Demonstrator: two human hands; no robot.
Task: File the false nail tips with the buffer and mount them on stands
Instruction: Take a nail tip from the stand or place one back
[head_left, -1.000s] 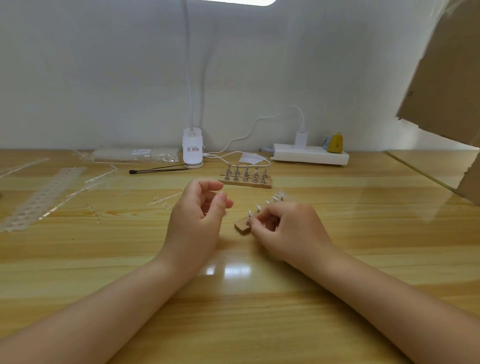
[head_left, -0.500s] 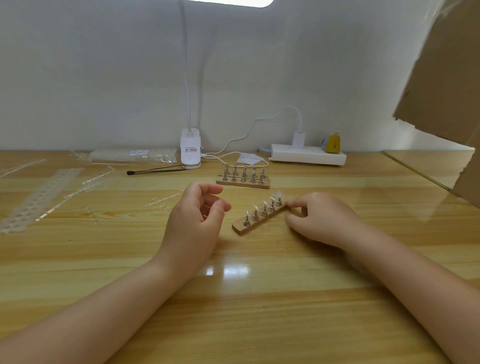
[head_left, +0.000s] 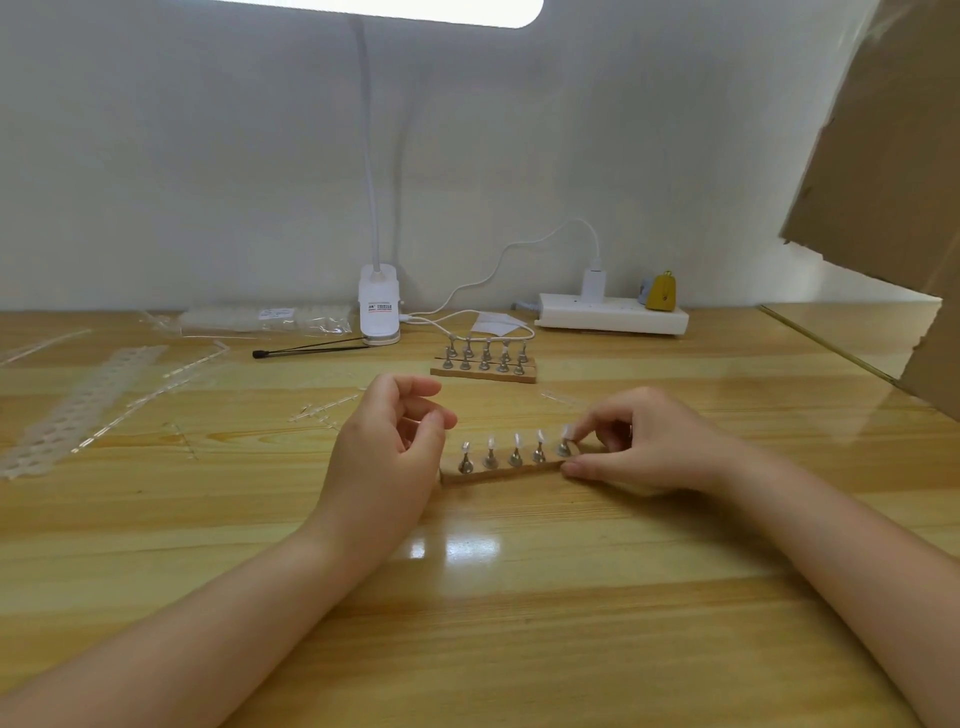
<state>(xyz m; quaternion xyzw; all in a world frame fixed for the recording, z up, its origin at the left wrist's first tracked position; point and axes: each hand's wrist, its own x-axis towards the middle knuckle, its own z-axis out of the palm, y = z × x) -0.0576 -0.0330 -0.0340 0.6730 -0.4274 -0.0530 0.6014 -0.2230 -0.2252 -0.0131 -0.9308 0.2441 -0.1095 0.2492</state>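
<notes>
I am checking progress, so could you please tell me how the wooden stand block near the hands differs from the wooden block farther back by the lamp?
The near block carries one row of five metal stands, each topped with a clear nail tip; the far block carries two rows of stands, all bare. The right hand grips the near block's end; nothing touches the far block. Both are flat wooden bases lying on the table.
</notes>
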